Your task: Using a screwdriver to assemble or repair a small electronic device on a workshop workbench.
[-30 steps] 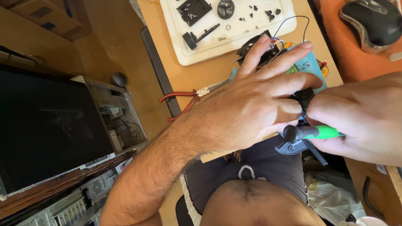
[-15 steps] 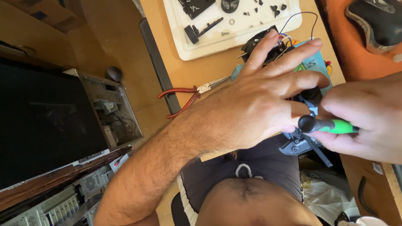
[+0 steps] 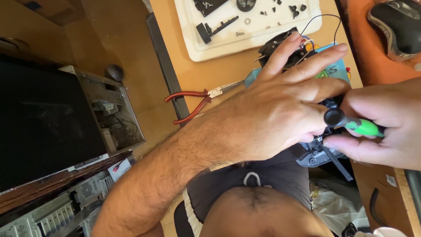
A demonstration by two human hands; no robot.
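My left hand [image 3: 280, 109] lies spread, fingers loosely extended, pressing down on the dark device [image 3: 320, 151] at the table's near edge, mostly hidden beneath my palm. My right hand [image 3: 386, 127], at three o'clock from it, is clenched around the green-handled screwdriver [image 3: 355, 123], whose black cap meets my left thumb. I judge disassembly well underway: small screws and black parts already sit in the white tray [image 3: 197, 48] at twelve o'clock, while the body under my hand remains to be opened. Red-handled pliers [image 3: 193, 103] lie at nine o'clock.
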